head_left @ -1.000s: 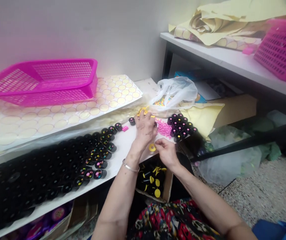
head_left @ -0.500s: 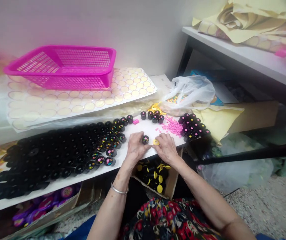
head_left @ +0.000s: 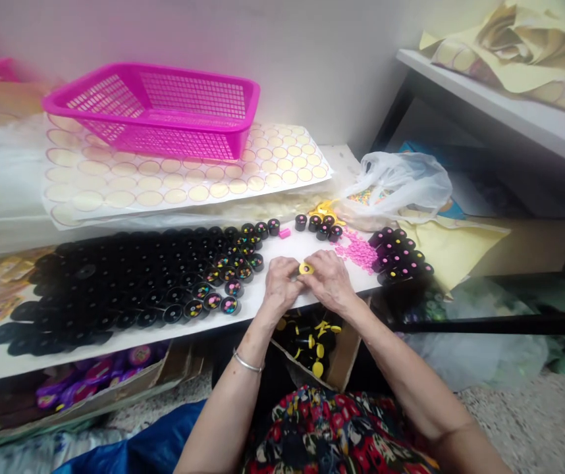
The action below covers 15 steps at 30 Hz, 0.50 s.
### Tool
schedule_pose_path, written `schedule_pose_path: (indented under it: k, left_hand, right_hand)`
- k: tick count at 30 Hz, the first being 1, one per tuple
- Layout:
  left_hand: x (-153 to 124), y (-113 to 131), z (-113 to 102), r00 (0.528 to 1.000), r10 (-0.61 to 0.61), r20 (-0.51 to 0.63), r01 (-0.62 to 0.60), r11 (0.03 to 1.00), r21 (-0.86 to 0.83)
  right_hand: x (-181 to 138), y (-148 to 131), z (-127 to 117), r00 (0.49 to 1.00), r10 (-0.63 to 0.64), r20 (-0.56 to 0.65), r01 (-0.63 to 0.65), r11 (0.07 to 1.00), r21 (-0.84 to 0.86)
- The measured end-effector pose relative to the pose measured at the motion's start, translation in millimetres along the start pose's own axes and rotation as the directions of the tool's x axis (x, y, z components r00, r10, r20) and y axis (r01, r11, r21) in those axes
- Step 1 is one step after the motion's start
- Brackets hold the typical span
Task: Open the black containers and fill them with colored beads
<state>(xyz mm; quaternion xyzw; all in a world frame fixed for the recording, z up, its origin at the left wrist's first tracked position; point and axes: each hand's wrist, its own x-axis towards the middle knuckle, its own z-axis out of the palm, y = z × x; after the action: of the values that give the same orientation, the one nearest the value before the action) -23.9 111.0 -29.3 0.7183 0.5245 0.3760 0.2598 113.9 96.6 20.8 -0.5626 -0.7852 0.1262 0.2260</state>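
Observation:
My left hand (head_left: 282,283) and my right hand (head_left: 329,276) meet above the table's front edge, fingers closed. Between them is a round yellow lid (head_left: 305,268) with a dark spot in its middle, pinched by my right fingers. The small black cup in my left fingers is mostly hidden under the lid and hands. To the left stand several open black cups with coloured beads (head_left: 229,305) inside. Loose pink pieces (head_left: 356,252) lie to the right, beside a cluster of black cups (head_left: 401,255) with pink and yellow pieces showing on top.
A pink basket (head_left: 151,128) rests on sheets of round stickers (head_left: 203,191) at the back. Many dark cups (head_left: 109,283) fill the left of the table. Below my hands, a cardboard box (head_left: 346,359) holds yellow-lidded black cups. A plastic bag (head_left: 405,178) lies back right.
My hands have come together, bringing the yellow lid from beside the black cup to over it. The whole view has shifted, so the table's things appear farther right.

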Motion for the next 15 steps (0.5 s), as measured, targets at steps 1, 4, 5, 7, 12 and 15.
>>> schedule_pose_path:
  k: [1,4,5,7,12,15]
  left_hand:
    - [-0.1,0.2,-0.1,1.000,-0.001,0.008,0.001,1.000,-0.004]
    - [0.0,-0.9,-1.4,1.000,-0.012,0.018,0.013,1.000,-0.018]
    - [0.0,-1.7,-2.4,1.000,-0.019,0.024,0.020,0.999,-0.033]
    - [0.0,-2.6,-5.3,0.998,-0.059,0.011,0.060,0.992,-0.115]
    - [-0.2,5.8,-9.0,0.961,-0.275,0.020,0.243,0.812,-0.530]
    - [-0.3,12.9,-4.1,0.950,-0.299,0.091,0.294,0.759,-0.581]
  right_hand:
    - [0.5,0.0,0.1,1.000,-0.002,0.005,0.002,1.000,-0.007]
    - [2.2,-1.7,-0.3,1.000,-0.017,0.024,0.018,0.999,-0.049]
    - [2.7,-2.5,-0.4,0.999,-0.021,0.030,0.023,0.997,-0.067]
    - [3.6,-3.5,0.1,0.999,-0.024,0.035,0.027,0.996,-0.087]
    - [4.1,0.6,5.6,1.000,0.003,0.015,-0.003,1.000,-0.021]
    - [2.2,4.6,8.1,1.000,0.007,-0.011,-0.007,0.999,0.039]
